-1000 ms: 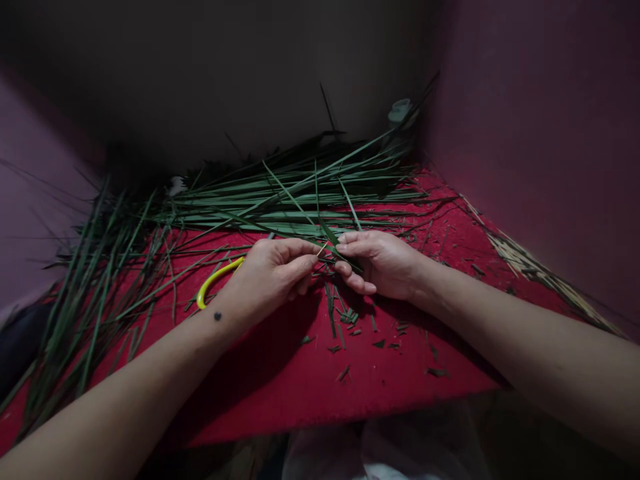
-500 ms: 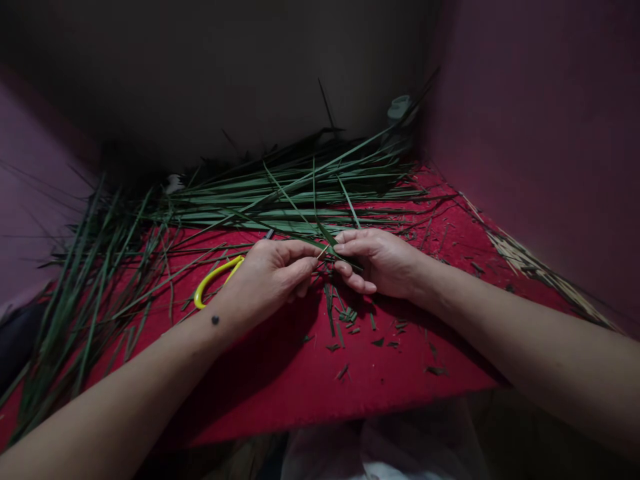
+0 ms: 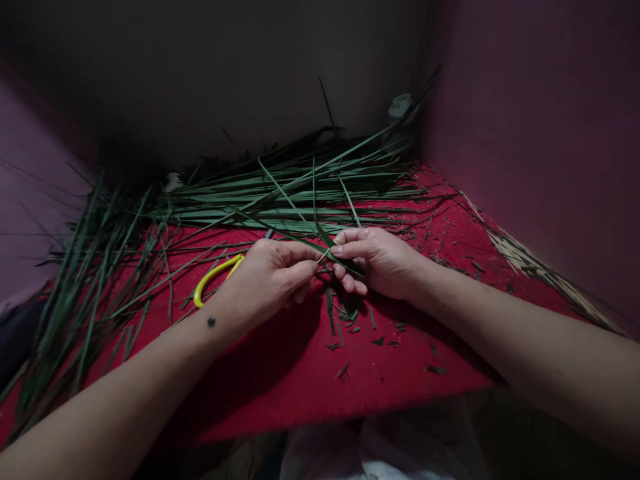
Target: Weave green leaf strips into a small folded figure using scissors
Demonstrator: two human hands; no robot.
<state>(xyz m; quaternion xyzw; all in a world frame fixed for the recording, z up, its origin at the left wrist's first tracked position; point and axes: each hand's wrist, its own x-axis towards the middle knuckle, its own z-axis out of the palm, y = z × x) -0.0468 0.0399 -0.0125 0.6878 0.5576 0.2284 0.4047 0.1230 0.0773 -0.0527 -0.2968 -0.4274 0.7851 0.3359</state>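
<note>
Below the near edge of the red surface (image 3: 300,380), at the bottom of your view, pale fabric (image 3: 395,453) shows in shadow. On the red, small cut green scraps (image 3: 379,341) lie scattered in front of and beneath your hands. Your two hands almost meet at the centre, your forearms reaching in from the lower corners. Your left hand (image 3: 280,270) pinches a thin pale stick (image 3: 325,255) between thumb and fingertips, its tip pointing up toward your right. Your right hand (image 3: 375,260) grips a folded green leaf strip (image 3: 350,265) between thumb and forefinger, other fingers curled below; the strip sits between your hands, at the stick's tip. Just beside your left wrist is a curved yellow handle (image 3: 203,283) (the rest is hidden by your hand). To the left spreads a loose sheaf of long green leaves (image 3: 85,293); along the right edge run pale, narrow strips (image 3: 530,263). Beyond your hands, more long leaves lie in a heap (image 3: 300,183) before a dark wall (image 3: 250,67), with a whitish container (image 3: 400,107) at its far right.
</note>
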